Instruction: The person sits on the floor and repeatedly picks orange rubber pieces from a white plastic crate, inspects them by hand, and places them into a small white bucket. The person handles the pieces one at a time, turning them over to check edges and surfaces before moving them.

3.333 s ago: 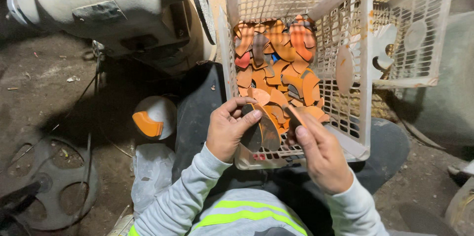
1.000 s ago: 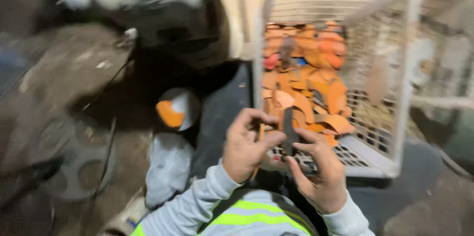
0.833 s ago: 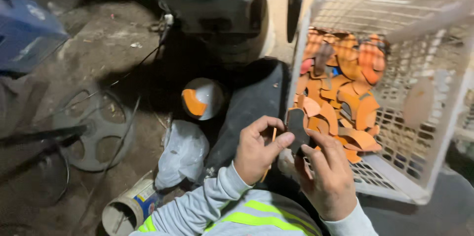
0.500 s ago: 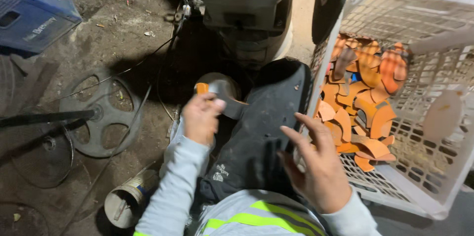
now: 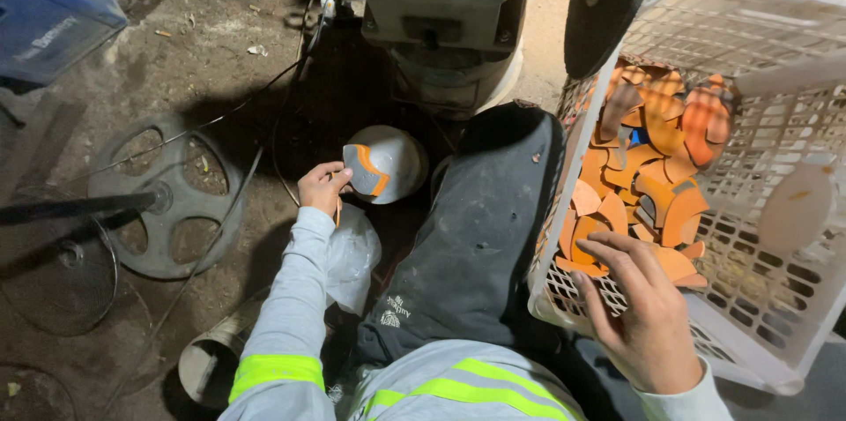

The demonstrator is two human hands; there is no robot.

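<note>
My left hand (image 5: 320, 186) is out to the left and holds a flat grey piece with an orange edge (image 5: 365, 170) beside a white round bowl (image 5: 393, 160) on the ground. My right hand (image 5: 636, 309) has its fingers spread and rests over the near side of a white plastic basket (image 5: 768, 327), touching the orange pieces (image 5: 648, 172) heaped inside it. My dark-trousered leg (image 5: 483, 227) lies between the two hands.
A grey machine (image 5: 445, 7) with a black wheel (image 5: 608, 0) stands ahead. On the dirt floor to the left lie a spoked metal wheel (image 5: 167, 201), a blue crate (image 5: 48, 7) and a cable. A white plastic bag (image 5: 352, 255) and a tin can (image 5: 209, 359) lie near my left arm.
Both hands were together at the basket holding a piece. My left hand has carried the piece left to the white bowl. My right hand has returned to the basket's pieces.
</note>
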